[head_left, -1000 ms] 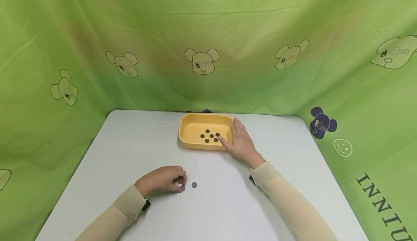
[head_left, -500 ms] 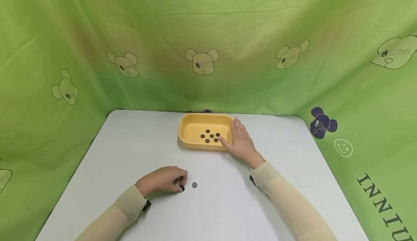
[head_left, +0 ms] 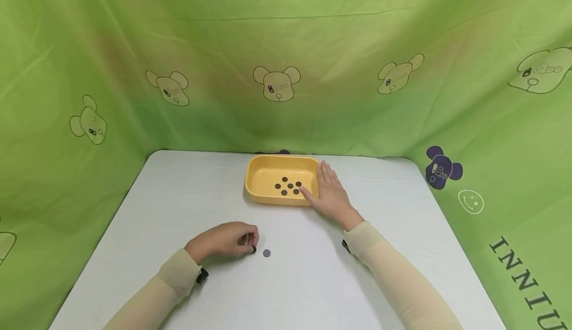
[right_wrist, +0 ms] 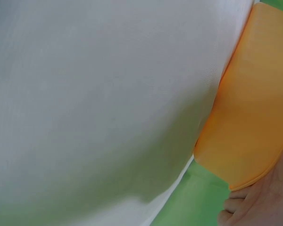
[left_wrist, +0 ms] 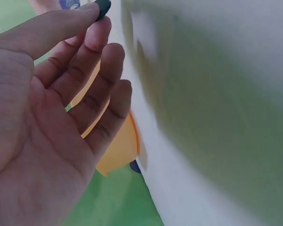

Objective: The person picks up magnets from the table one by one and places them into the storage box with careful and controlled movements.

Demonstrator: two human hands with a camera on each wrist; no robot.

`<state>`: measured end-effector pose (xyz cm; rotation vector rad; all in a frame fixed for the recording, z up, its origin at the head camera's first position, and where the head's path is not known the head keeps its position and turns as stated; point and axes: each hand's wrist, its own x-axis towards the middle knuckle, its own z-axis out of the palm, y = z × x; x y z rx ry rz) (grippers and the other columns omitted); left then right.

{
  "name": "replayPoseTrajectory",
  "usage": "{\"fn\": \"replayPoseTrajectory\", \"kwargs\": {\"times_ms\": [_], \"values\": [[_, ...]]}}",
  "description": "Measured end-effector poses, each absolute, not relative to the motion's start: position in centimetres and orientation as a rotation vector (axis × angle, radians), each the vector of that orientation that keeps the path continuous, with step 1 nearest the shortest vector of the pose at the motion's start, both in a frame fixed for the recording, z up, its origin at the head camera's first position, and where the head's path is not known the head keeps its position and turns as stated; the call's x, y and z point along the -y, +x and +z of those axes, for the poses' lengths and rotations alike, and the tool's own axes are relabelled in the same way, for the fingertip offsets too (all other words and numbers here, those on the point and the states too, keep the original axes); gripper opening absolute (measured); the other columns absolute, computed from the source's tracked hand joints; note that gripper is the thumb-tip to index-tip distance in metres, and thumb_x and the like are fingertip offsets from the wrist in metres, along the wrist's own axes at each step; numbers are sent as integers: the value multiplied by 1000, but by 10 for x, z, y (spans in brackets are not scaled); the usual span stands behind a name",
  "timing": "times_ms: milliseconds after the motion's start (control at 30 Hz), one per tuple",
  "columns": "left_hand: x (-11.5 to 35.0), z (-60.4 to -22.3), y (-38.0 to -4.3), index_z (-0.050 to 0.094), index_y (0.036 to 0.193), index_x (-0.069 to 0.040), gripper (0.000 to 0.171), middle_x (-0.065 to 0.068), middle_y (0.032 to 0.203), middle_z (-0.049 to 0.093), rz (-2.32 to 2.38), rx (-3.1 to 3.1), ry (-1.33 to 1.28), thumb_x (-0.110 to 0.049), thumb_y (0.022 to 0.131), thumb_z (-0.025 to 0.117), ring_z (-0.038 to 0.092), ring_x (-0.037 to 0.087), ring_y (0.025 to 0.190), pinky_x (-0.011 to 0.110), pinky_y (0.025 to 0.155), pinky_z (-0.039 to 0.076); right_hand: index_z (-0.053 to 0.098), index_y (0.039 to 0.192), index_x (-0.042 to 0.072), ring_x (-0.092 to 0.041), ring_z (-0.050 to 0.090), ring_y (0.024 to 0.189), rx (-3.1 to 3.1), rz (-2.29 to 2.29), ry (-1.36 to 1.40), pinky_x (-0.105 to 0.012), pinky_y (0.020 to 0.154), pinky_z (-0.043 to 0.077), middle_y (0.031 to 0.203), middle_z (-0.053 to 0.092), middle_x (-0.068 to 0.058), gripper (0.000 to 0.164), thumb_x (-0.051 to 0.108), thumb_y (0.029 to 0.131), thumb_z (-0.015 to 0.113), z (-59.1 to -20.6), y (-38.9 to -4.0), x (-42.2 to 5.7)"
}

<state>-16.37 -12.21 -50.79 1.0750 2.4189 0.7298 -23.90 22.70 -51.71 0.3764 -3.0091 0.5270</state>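
Observation:
My left hand [head_left: 225,239] pinches a small dark disc [head_left: 254,249] between thumb and fingertips, just over the table. In the left wrist view the disc [left_wrist: 103,8] shows at the thumb tip, the other fingers loosely bent. Beside that hand a second, greyer disc [head_left: 266,253] lies flat on the table. Farther back is a yellow rectangular tray [head_left: 261,200] with several dark discs [head_left: 290,186] on its floor. My right hand [head_left: 331,197] rests against the tray's right end, fingers straight along the outside and thumb over the rim. The right wrist view shows the tray wall [right_wrist: 250,103].
A white-covered table [head_left: 187,191] carries everything. Green cloth [head_left: 277,126] printed with bear heads hangs behind it and on both sides. The tray stands close to the table's back edge.
My left thumb and fingers have taken hold of the disc that lay flat, tipped it on edge and lifted it slightly, away from me. The right hand and tray have stayed put.

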Motion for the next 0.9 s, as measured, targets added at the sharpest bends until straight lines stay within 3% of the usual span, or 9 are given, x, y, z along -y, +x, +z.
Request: {"fn": "replayPoseTrajectory", "kwargs": {"times_ms": [333, 700, 900], "values": [[119, -499, -179, 66, 103, -25, 12, -17, 95, 63, 840, -2487, 1052, -16, 104, 73, 60, 6, 91, 28, 84, 54, 4, 168, -7, -37, -1, 166, 3017, 535, 372, -46, 136, 3, 178, 0, -25, 104, 67, 108, 44, -519, -240, -227], [110, -489, -199, 69, 108, -21, 8, -15, 101, 70, 1006, -2542, 1012, -15, 105, 73, 62, 9, 95, 30, 85, 56, 2, 168, -7, -33, -6, 166, 3032, 541, 367, -45, 136, 1, 178, -6, -22, 105, 69, 107, 42, -518, -240, -228], [104, -485, -211, 69, 109, -20, 8, -12, 100, 69, 1069, -2580, 1006, -15, 104, 73, 62, 10, 94, 31, 85, 57, 4, 168, -7, -34, -4, 166, 3021, 534, 372, -45, 136, 2, 178, 0, -25, 105, 68, 107, 44, -518, -240, -227]]}}
